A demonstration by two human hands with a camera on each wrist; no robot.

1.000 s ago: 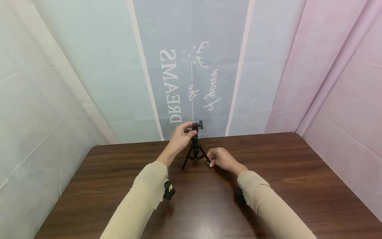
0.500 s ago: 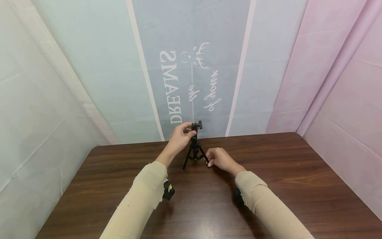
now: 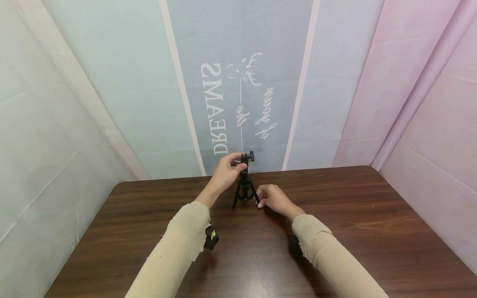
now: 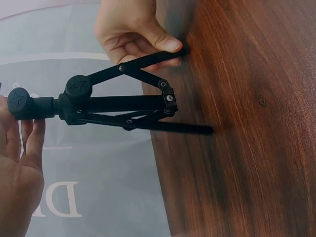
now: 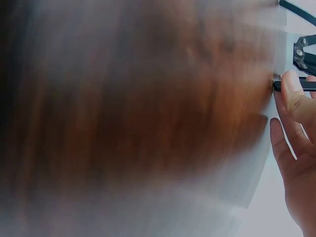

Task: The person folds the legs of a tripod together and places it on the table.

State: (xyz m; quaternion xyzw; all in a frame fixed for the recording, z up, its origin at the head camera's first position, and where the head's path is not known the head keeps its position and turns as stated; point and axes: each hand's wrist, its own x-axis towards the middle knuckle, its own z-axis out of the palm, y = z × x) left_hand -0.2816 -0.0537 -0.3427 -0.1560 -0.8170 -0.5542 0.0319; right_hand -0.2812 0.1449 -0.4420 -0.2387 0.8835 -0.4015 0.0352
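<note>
A small black tripod (image 3: 244, 182) stands near the table's back edge, its legs partly spread. My left hand (image 3: 223, 173) grips its upper column just below the head, thumb on the near side. Lower down, my right hand (image 3: 275, 198) pinches the end of the right leg between thumb and fingers. In the left wrist view the braces and central hub (image 4: 169, 98) of the tripod show clearly, along with two round knobs on its column. The right wrist view has the thumb pressed on the leg tip (image 5: 296, 86); most of the tripod is out of that view.
The brown wood-grain table (image 3: 357, 231) ends just behind the tripod. A printed cloth backdrop (image 3: 257, 25) with mirrored lettering hangs there, and pale cloth walls stand on both sides. A black wrist camera (image 3: 211, 237) sits under the left sleeve.
The tripod's legs have drawn closer together. My right hand has shifted slightly left with the leg it pinches, while my left hand keeps its hold on the column.
</note>
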